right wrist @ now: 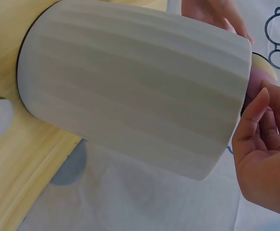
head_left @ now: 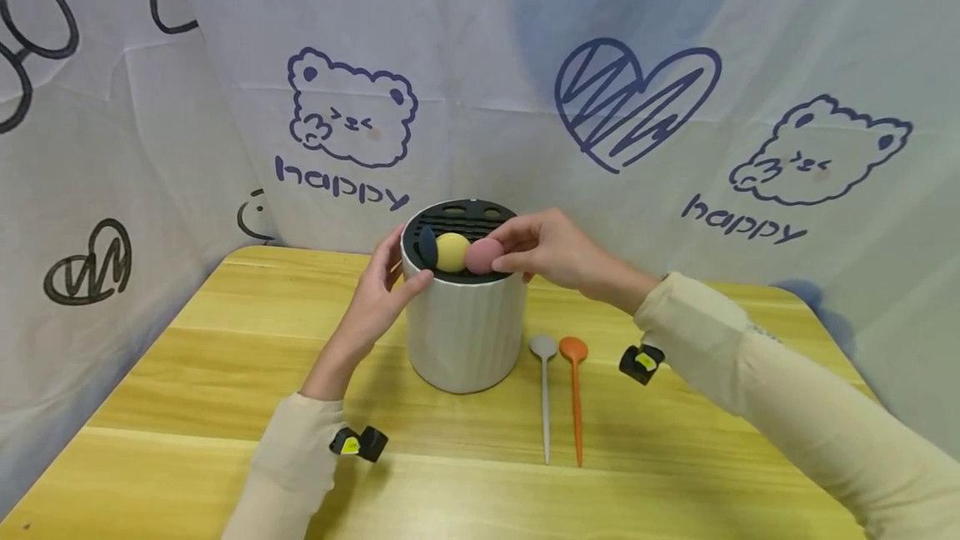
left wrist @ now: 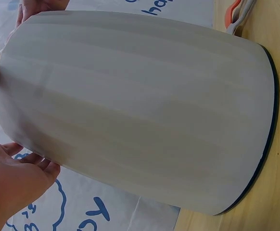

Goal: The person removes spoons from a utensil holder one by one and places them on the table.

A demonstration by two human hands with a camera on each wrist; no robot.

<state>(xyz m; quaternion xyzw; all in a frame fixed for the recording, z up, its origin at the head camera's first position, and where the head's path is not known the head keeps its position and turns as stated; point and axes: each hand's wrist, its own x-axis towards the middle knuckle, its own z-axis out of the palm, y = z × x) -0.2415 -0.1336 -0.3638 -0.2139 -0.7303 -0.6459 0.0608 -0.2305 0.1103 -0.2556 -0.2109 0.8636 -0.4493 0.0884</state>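
A white ribbed utensil holder point(head_left: 465, 332) with a black slotted top point(head_left: 468, 222) stands upright on the table. My left hand point(head_left: 382, 286) grips its left side near the rim, the thumb in front and the fingers behind. Between right thumb and fingertips, my right hand point(head_left: 551, 250) pinches the round head of a pink spoon point(head_left: 483, 257) at the top's front right. Beside it a yellow spoon point(head_left: 452, 252) and a dark blue spoon point(head_left: 427, 247) show only their heads. The handles of these are hidden. In the right wrist view the pink spoon point(right wrist: 258, 79) partly covers the yellow one.
To the right of the holder, a grey spoon point(head_left: 544, 390) and an orange spoon point(head_left: 576, 390) lie side by side on the wooden table point(head_left: 300, 473), handles toward me. White cloth point(head_left: 480, 140) with drawn bears and hearts hangs behind the table.
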